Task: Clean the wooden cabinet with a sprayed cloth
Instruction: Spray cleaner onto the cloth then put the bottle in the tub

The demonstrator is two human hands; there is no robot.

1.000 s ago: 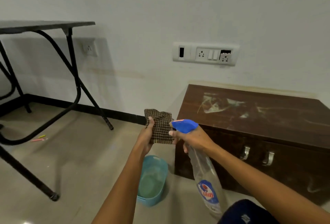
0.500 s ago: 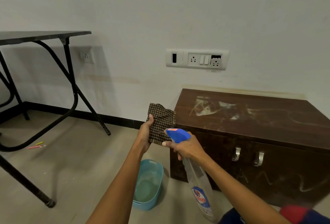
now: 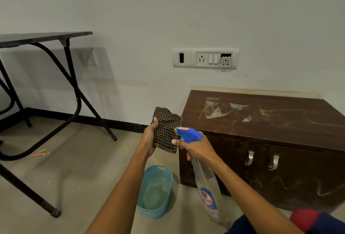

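A low dark wooden cabinet [image 3: 270, 127] stands against the wall at the right, its top smeared with pale streaks and its front scribbled on. My left hand [image 3: 149, 136] holds a brown checked cloth [image 3: 166, 131] upright beside the cabinet's left corner. My right hand [image 3: 196, 148] grips a clear spray bottle [image 3: 207, 187] by its blue trigger head [image 3: 188, 134], the nozzle almost touching the cloth. The bottle hangs down in front of the cabinet.
A light blue plastic tub [image 3: 155, 190] sits on the floor under my arms, left of the cabinet. A black metal-legged table [image 3: 44, 37] stands at the left. Small coloured sticks [image 3: 40, 153] lie on the floor. A switch panel [image 3: 205, 58] is on the wall.
The view has tilted up and shifted slightly. My hands keep the cloth and bottle together, moved a little nearer the cabinet's left corner.
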